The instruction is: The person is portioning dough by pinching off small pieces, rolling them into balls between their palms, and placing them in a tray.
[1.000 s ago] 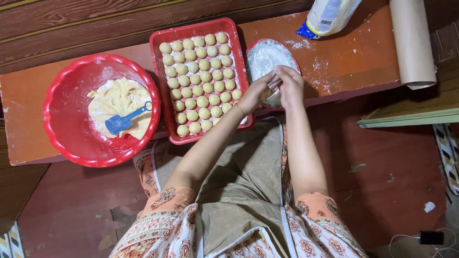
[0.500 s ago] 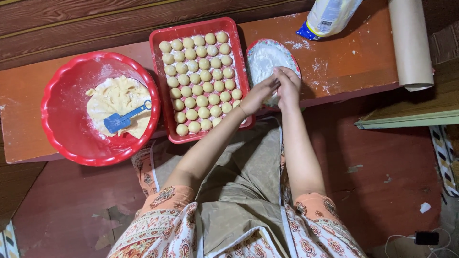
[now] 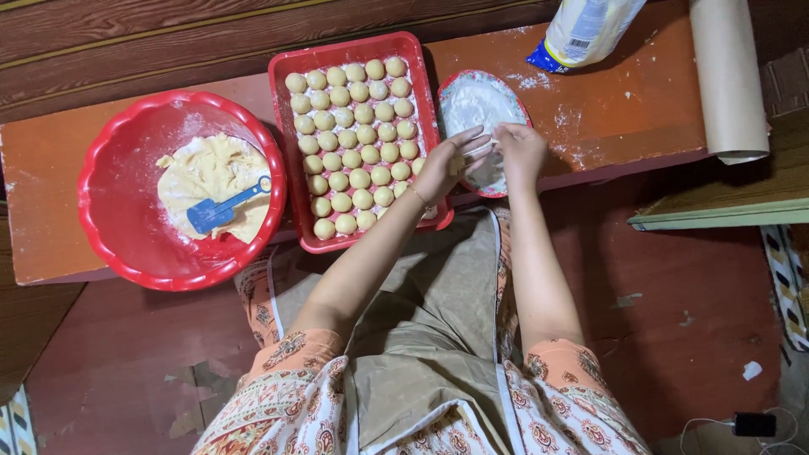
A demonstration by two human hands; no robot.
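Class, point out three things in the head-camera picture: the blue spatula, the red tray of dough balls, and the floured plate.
blue spatula [image 3: 221,208]: head view, on its blade.
red tray [image 3: 279,109]: head view, on its left rim.
floured plate [image 3: 472,105]: head view, on its bare floured surface.

Left arm: bare from a patterned short sleeve, stretched forward and angled inward, thin bangle at the wrist. Left hand [image 3: 451,162]: palm turned up and inward, fingers [image 3: 474,137] extended and slightly spread. Right arm: bare, running nearly straight ahead, elbow close to the body. Right hand [image 3: 520,145]: curled, fingertips pointing toward the left hand, just beside it; whether they touch cannot be told.
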